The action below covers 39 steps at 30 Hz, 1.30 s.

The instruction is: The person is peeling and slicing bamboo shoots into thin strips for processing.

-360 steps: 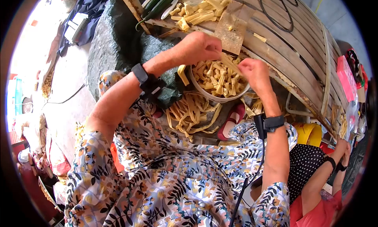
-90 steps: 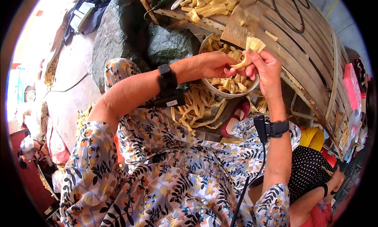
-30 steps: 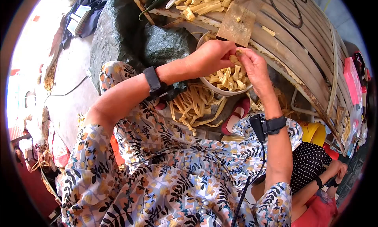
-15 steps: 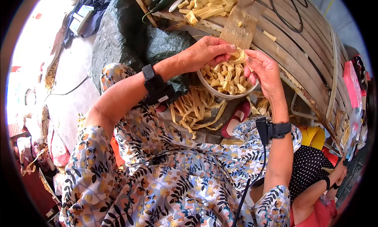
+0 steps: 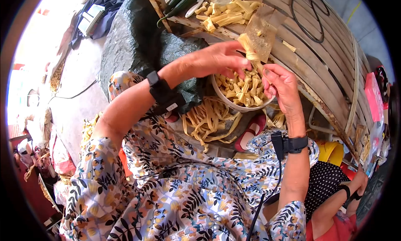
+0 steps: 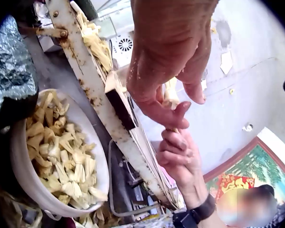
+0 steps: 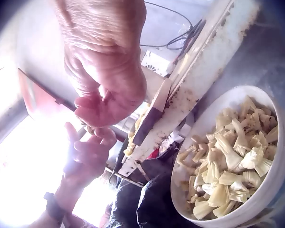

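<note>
A pale yellow bundle of fibrous strips (image 5: 250, 51), wrapped round its middle, rises over a white tub. My right hand (image 5: 282, 84) pinches its lower end between thumb and fingers. Just left of the bundle is my left hand (image 5: 215, 61), its fingers spread and loosely bent beside the wrap. In the left wrist view my left hand (image 6: 171, 52) partly hides the bundle (image 6: 171, 92). Below the hands, the white tub (image 7: 280, 114) is heaped with similar yellow knots (image 7: 228, 166). Long loose yellow strips (image 5: 204, 119) lie in front of the tub.
A wooden board (image 5: 261, 32) lies on the slatted bench (image 5: 309, 59) beyond the tub, near more yellow pieces (image 5: 227, 17). Green vegetables (image 5: 184, 2) and a black cable (image 5: 313, 15) share the bench. Dark plastic sheeting (image 5: 179, 53) stands left; another person's arm (image 5: 334, 203) is at right.
Half a second ago both hands held the looped strip. The wrap now sits tight round the bundle, which points up, and my left fingers have come away while my right hand keeps its pinch.
</note>
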Each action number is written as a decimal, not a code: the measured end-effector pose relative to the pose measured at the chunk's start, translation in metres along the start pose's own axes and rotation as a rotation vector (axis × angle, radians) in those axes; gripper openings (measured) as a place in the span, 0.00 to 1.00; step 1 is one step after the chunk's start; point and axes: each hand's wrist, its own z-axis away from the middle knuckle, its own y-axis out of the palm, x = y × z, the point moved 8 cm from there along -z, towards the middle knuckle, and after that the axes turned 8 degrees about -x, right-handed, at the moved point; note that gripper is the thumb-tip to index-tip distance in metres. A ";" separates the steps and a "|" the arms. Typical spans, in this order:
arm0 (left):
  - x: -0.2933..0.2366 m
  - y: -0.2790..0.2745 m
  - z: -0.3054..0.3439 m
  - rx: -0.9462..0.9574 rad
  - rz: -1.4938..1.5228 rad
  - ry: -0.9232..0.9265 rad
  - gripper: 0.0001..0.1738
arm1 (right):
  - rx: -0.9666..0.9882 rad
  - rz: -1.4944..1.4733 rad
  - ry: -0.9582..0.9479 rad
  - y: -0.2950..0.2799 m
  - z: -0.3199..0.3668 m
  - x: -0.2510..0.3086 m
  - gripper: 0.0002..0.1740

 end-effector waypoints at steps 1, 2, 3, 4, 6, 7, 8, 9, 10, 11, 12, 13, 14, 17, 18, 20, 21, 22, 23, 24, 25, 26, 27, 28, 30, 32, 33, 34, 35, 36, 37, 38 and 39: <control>0.002 0.007 -0.002 0.029 0.074 0.001 0.23 | 0.022 -0.006 0.023 0.003 0.000 -0.004 0.12; 0.008 0.005 -0.005 0.039 0.052 -0.013 0.22 | 0.046 -0.011 0.046 0.006 -0.001 -0.007 0.11; 0.010 0.002 -0.010 0.049 0.030 -0.024 0.22 | 0.071 -0.013 0.068 0.009 -0.001 -0.009 0.11; 0.011 0.001 -0.013 0.061 0.005 -0.035 0.21 | 0.065 0.018 0.055 0.011 -0.002 -0.011 0.11; 0.016 -0.002 -0.016 -0.049 -0.043 -0.017 0.16 | 0.051 0.078 0.030 0.012 -0.003 -0.013 0.11; 0.016 -0.002 -0.016 -0.056 -0.068 -0.005 0.15 | 0.048 0.080 0.029 0.012 -0.003 -0.013 0.11; 0.015 -0.003 -0.016 -0.063 -0.093 0.007 0.14 | 0.045 0.083 0.029 0.011 -0.004 -0.013 0.11; 0.016 -0.006 -0.015 -0.096 -0.118 0.013 0.13 | 0.042 0.083 0.030 0.010 -0.004 -0.013 0.10; 0.017 -0.009 -0.015 -0.127 -0.145 0.021 0.12 | 0.041 0.100 0.027 0.009 -0.003 -0.014 0.10; 0.015 -0.012 -0.015 -0.159 -0.172 0.034 0.11 | 0.040 0.120 0.021 0.009 -0.004 -0.014 0.10; 0.012 -0.013 -0.015 -0.157 -0.159 0.027 0.11 | 0.038 0.138 0.017 0.008 -0.004 -0.014 0.10; 0.009 -0.014 -0.014 -0.157 -0.146 0.018 0.11 | 0.036 0.130 0.008 0.009 -0.003 -0.013 0.10; 0.009 -0.016 -0.012 -0.159 -0.132 0.008 0.11 | 0.035 0.122 0.001 0.010 -0.002 -0.012 0.10; 0.013 -0.017 -0.015 -0.057 -0.055 -0.039 0.13 | 0.044 0.134 -0.033 0.011 -0.003 -0.011 0.09; 0.013 -0.013 -0.014 -0.004 -0.017 -0.062 0.13 | 0.048 0.146 -0.041 0.010 -0.003 -0.011 0.09; 0.014 -0.011 -0.010 -0.044 0.062 -0.090 0.14 | 0.009 0.158 -0.044 0.004 -0.006 -0.015 0.10; 0.014 -0.011 -0.008 -0.067 0.104 -0.105 0.15 | -0.009 0.165 -0.043 0.002 -0.006 -0.017 0.10; 0.015 -0.012 -0.009 -0.066 0.077 -0.106 0.15 | -0.009 0.187 -0.036 0.002 -0.006 -0.017 0.10; 0.016 -0.013 -0.010 -0.066 0.049 -0.107 0.16 | -0.009 0.209 -0.030 0.003 -0.006 -0.017 0.10; 0.017 -0.015 -0.012 -0.065 0.020 -0.108 0.17 | -0.009 0.231 -0.025 0.003 -0.007 -0.016 0.10; 0.018 -0.017 -0.013 -0.070 0.036 -0.108 0.17 | 0.002 0.228 -0.032 0.004 -0.007 -0.015 0.10; 0.020 -0.019 -0.014 -0.074 0.053 -0.110 0.18 | 0.012 0.224 -0.037 0.005 -0.006 -0.014 0.10; 0.022 -0.020 -0.016 -0.078 0.070 -0.110 0.18 | 0.023 0.223 -0.044 0.005 -0.006 -0.012 0.10; 0.026 -0.020 -0.018 -0.069 0.122 -0.131 0.18 | 0.027 0.225 -0.039 0.005 -0.006 -0.011 0.10; 0.028 -0.017 -0.017 -0.054 0.223 -0.175 0.17 | 0.040 0.226 -0.029 0.007 -0.005 -0.010 0.10; 0.022 -0.008 -0.011 -0.028 0.188 -0.175 0.17 | 0.002 0.239 -0.058 0.002 -0.008 -0.014 0.09; 0.018 -0.003 -0.008 -0.014 0.171 -0.174 0.16 | -0.019 0.245 -0.072 0.000 -0.009 -0.015 0.09; 0.019 -0.002 -0.009 -0.008 0.160 -0.175 0.16 | -0.017 0.260 -0.071 0.000 -0.009 -0.015 0.09; 0.020 -0.001 -0.010 -0.006 0.150 -0.175 0.16 | -0.013 0.276 -0.071 0.002 -0.009 -0.016 0.09; 0.022 -0.001 -0.010 -0.005 0.139 -0.175 0.16 | -0.007 0.291 -0.070 0.003 -0.009 -0.016 0.09; 0.023 -0.003 -0.011 -0.002 0.124 -0.154 0.15 | 0.001 0.285 -0.068 0.004 -0.009 -0.016 0.09; 0.025 -0.006 -0.014 0.002 0.111 -0.133 0.15 | 0.006 0.280 -0.066 0.004 -0.009 -0.016 0.09; 0.024 -0.007 -0.016 0.007 0.097 -0.112 0.14 | 0.011 0.275 -0.064 0.004 -0.008 -0.015 0.09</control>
